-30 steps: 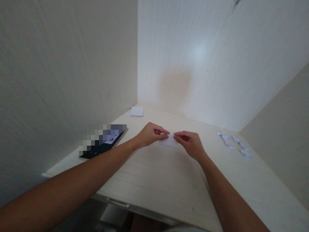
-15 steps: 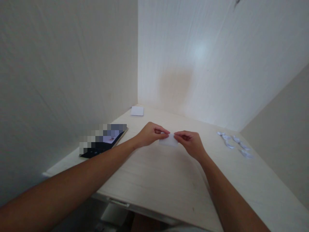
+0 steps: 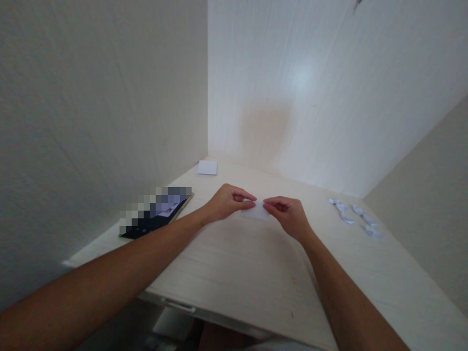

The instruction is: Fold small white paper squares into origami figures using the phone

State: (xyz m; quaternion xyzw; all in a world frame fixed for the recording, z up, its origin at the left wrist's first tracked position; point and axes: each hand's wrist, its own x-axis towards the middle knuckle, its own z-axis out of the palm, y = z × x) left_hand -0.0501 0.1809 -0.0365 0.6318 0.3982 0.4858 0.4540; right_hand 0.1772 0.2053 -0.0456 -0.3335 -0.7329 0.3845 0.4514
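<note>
A small white sheet of paper (image 3: 255, 212) is held between my two hands above the middle of the table (image 3: 234, 258). My left hand (image 3: 230, 201) pinches its upper left part between thumb and fingers. On the other side, my right hand (image 3: 287, 212) pinches the upper right part the same way. The fingertips of both hands are close together along the paper's far edge. I cannot tell whether the paper touches the table or is folded.
A stack of white paper (image 3: 207, 167) lies in the far left corner. A tablet (image 3: 155, 219), partly pixelated, lies by the left wall, beyond my left forearm. Several small twisted white paper pieces (image 3: 347, 217) lie at the right. Walls (image 3: 256, 73) border the table.
Hands and paper stay in almost the same place, both hands still pinching it. The view has shifted very slightly.
</note>
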